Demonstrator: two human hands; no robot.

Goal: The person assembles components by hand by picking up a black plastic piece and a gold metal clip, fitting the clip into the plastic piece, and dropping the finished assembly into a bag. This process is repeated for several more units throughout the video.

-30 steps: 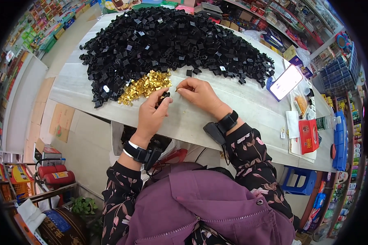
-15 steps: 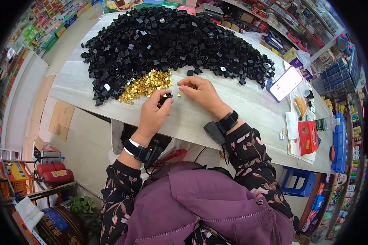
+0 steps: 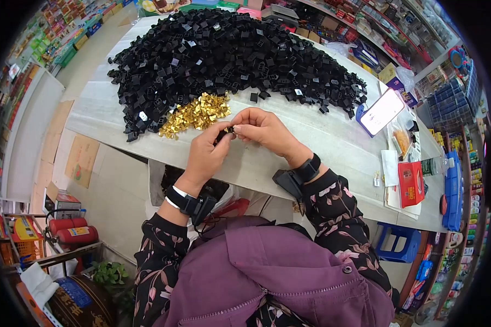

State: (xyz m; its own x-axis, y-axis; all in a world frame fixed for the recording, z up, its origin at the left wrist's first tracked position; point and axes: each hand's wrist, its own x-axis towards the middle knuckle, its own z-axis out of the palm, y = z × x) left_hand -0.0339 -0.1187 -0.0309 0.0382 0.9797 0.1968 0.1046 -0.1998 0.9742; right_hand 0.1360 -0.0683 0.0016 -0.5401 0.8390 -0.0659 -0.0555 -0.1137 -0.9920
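Note:
My left hand (image 3: 203, 154) pinches a small black plastic piece (image 3: 221, 135) between thumb and fingers, above the near part of the table. Against it, from the right, come the closed fingertips of my right hand (image 3: 268, 133). A glint of gold shows where the two hands meet; what the right fingers grip is mostly hidden. Just beyond my left hand lies a heap of small shiny gold metal pieces (image 3: 193, 115). Behind it a large pile of square black plastic pieces (image 3: 218, 60) spreads over the far half of the table.
On the table's right side are a lit phone (image 3: 382, 112), a red box (image 3: 411, 184), a clear bottle (image 3: 437, 165) and a blue tray (image 3: 452, 193). A blue stool (image 3: 398, 242) stands below. Red fire extinguishers (image 3: 75, 231) are at the lower left. Stocked shelves line both sides.
My right hand has moved left and slightly down, and its fingertips now meet the left hand's piece. The loose gold bit beneath the right fingers is no longer visible on the table.

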